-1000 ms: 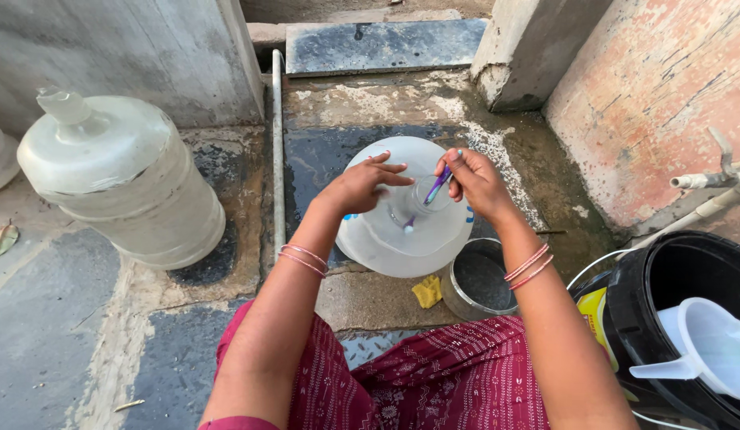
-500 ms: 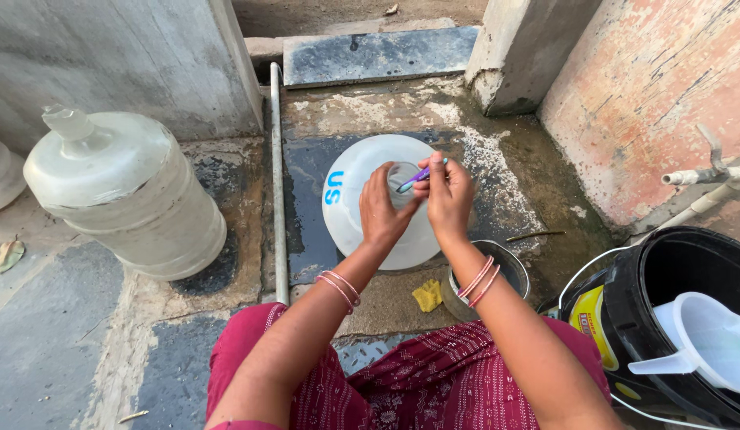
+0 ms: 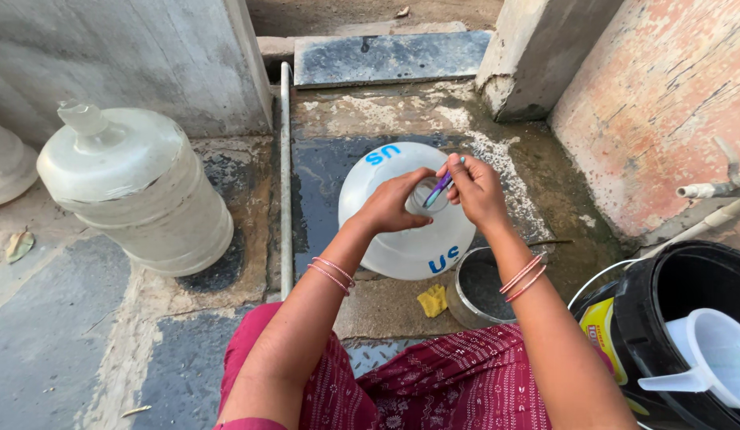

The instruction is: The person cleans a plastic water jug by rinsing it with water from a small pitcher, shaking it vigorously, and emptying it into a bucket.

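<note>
A large translucent water jug (image 3: 406, 239) with blue lettering stands upright on the wet stone floor in front of me. My left hand (image 3: 394, 201) grips the jug's neck at its mouth. My right hand (image 3: 475, 189) holds a thin purple and blue brush (image 3: 438, 189), whose end is pushed down into the jug's mouth. Both wrists carry pink bangles.
A second large jug (image 3: 135, 191) stands at the left. A small steel pot (image 3: 481, 288) and a yellow scrap (image 3: 433, 300) lie by my knees. A black bucket (image 3: 688, 295) holding a white jug-shaped scoop (image 3: 716, 350) is at the right, under a tap (image 3: 716, 185). A pipe (image 3: 285, 175) runs along the floor.
The jug has turned upright and nearer to me. My left hand moved from the jug's side to its neck. The right hand keeps the brush in the mouth.
</note>
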